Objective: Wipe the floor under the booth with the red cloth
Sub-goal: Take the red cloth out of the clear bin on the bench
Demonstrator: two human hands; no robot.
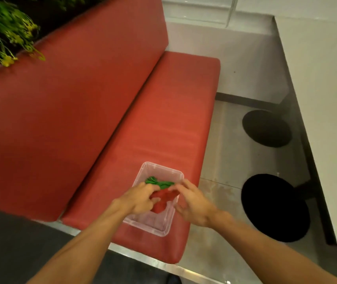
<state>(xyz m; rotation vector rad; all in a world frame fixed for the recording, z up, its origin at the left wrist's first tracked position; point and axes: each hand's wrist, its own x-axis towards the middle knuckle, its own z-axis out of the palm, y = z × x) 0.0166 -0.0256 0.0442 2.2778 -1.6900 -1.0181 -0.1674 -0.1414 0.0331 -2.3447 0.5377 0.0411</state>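
A clear plastic bin (pixel 159 226) sits on the red booth seat (pixel 163 119) near its front end. Inside lie a crumpled red cloth (pixel 163 198) and a green cloth (pixel 157 181) behind it. My left hand (pixel 139 198) reaches into the bin and its fingers curl round the left side of the red cloth. My right hand (pixel 192 201) is at the bin's right rim, fingertips pinching the cloth's upper right part. The grey floor (pixel 220 160) lies to the right of the seat.
A white table (pixel 317 99) runs along the right, with two round black table bases (pixel 274 206) on the floor beneath it. The red backrest (pixel 61 99) rises on the left, green plants (pixel 5 31) above it. A metal strip (pixel 143 257) edges the seat's near end.
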